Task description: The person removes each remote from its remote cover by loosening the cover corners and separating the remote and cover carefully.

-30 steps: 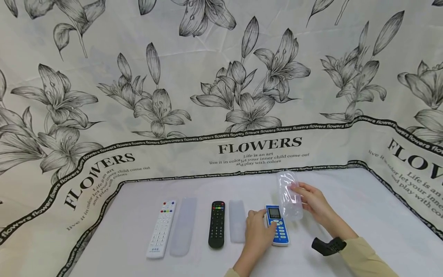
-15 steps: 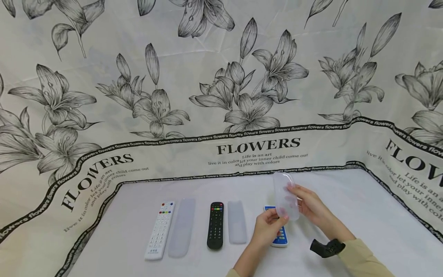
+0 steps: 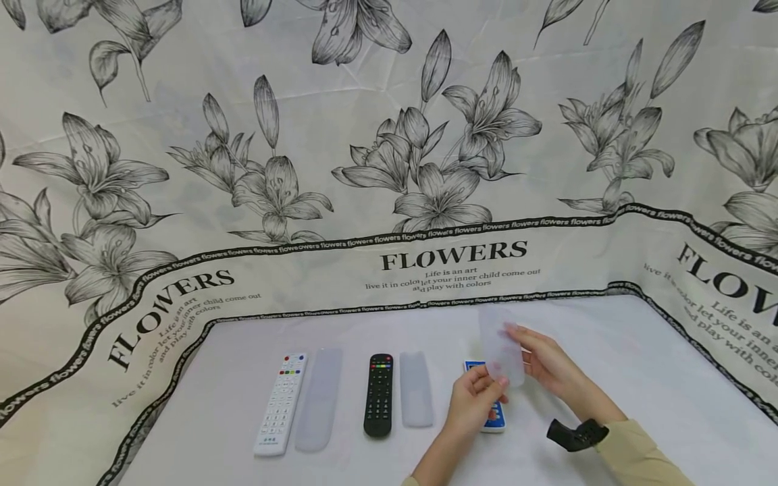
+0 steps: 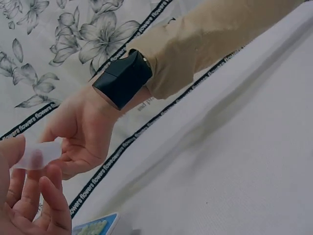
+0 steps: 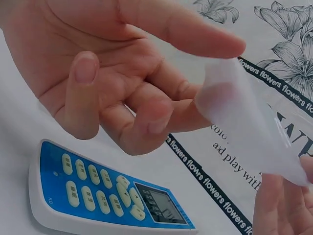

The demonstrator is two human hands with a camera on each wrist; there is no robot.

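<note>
My left hand pinches the lower end of a translucent plastic remote cover between thumb and forefinger. The right hand pinches the cover's right side higher up, so it hangs tilted above the table. In the right wrist view the cover looks thin and frosted, stretching between the left hand and the right hand's fingers. Beneath the left hand lies a blue-and-white remote with pale buttons and a small screen, partly hidden in the head view.
To the left on the white tabletop lie a white remote, a long frosted cover, a black remote and a shorter frosted cover. A flower-printed cloth hangs behind and at both sides.
My left hand has left the blue remote, risen slightly right, and taken the lower end of the cover. The cover has shifted slightly left and turned in the right hand.
</note>
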